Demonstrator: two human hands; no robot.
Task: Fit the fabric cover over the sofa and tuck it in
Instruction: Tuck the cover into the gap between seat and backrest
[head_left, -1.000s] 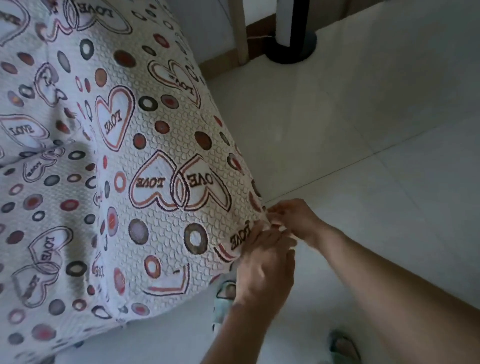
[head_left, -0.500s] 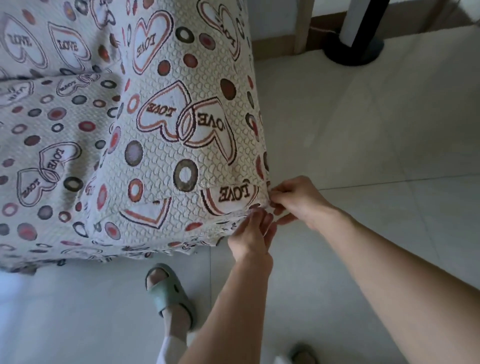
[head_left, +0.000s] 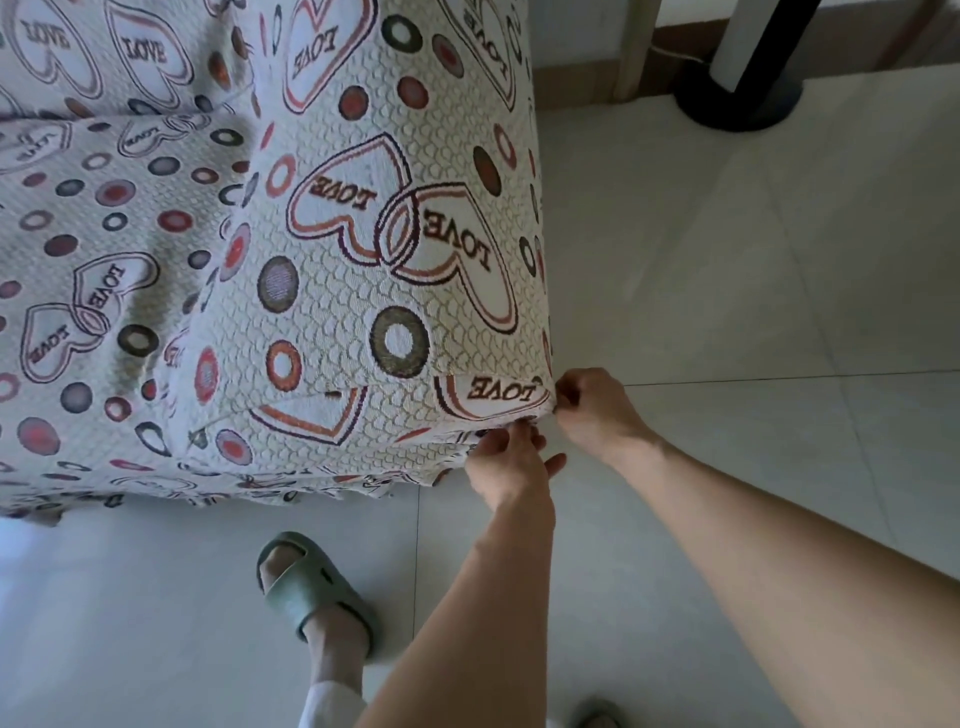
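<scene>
A white fabric cover (head_left: 332, 291) printed with LOVE hearts and coloured rings is stretched over the sofa's armrest and seat, filling the upper left of the view. At the armrest's lower front corner both hands meet. My left hand (head_left: 511, 460) pinches the cover's bottom hem from below. My right hand (head_left: 592, 408) grips the corner edge of the cover just to the right of it, fingers curled. The sofa itself is hidden under the fabric.
Pale tiled floor (head_left: 727, 291) spreads to the right and below. My foot in a green slipper (head_left: 311, 587) stands in front of the sofa. A black round stand base (head_left: 737, 98) and a wooden leg (head_left: 636, 47) are at the top right by the wall.
The view has swung so the armrest corner sits lower and more central. Both hands stay at the corner hem, drawing it downward; my slippered foot has come into view.
</scene>
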